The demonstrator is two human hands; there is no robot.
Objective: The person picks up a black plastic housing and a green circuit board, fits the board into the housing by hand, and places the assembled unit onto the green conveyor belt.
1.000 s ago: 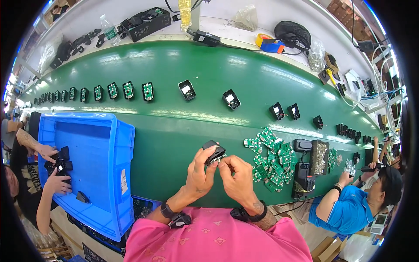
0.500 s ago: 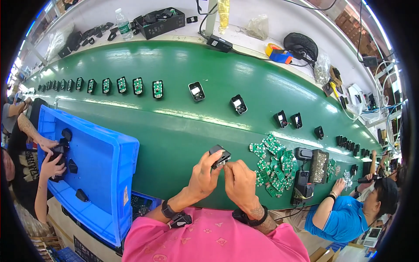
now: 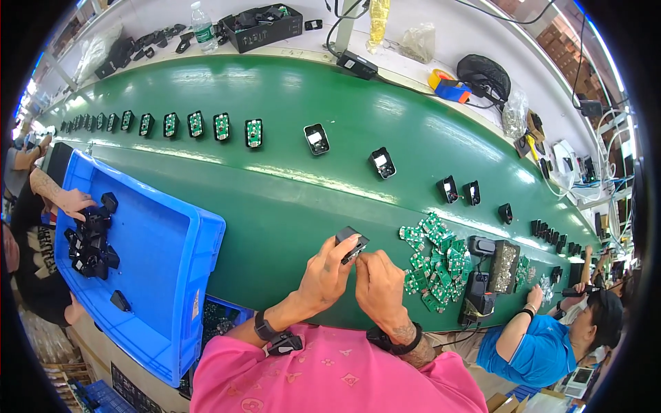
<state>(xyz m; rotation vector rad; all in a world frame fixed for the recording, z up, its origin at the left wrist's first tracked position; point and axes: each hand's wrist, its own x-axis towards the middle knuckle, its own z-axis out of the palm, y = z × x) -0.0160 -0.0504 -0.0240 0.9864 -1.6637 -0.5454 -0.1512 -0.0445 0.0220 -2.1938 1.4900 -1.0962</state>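
Observation:
My left hand (image 3: 325,270) grips a small black plastic housing (image 3: 350,242) between thumb and fingers, above the green work surface. The housing is tilted, with part of its open side toward my right hand. Close against its lower edge, my right hand (image 3: 381,286) has thumb and fingertips pinched together; whatever they hold is hidden. To the right of that hand lies a loose pile of green circuit boards (image 3: 437,265). Beyond my hands, black housings with a white patch inside (image 3: 382,163) stand apart, and others with green boards in them (image 3: 254,133) form a row leftward.
A blue tray (image 3: 182,234) with several black housings (image 3: 93,241) stands at left, a co-worker's hand (image 3: 74,203) over it. Black power tools (image 3: 478,296) and a box of small metal parts (image 3: 505,267) are at right, near a co-worker in blue (image 3: 530,351).
The left co-worker's hands have parted from the black housings, and a heap of them now lies in the tray. My own hands hold nearly the same pose; the housing has turned slightly.

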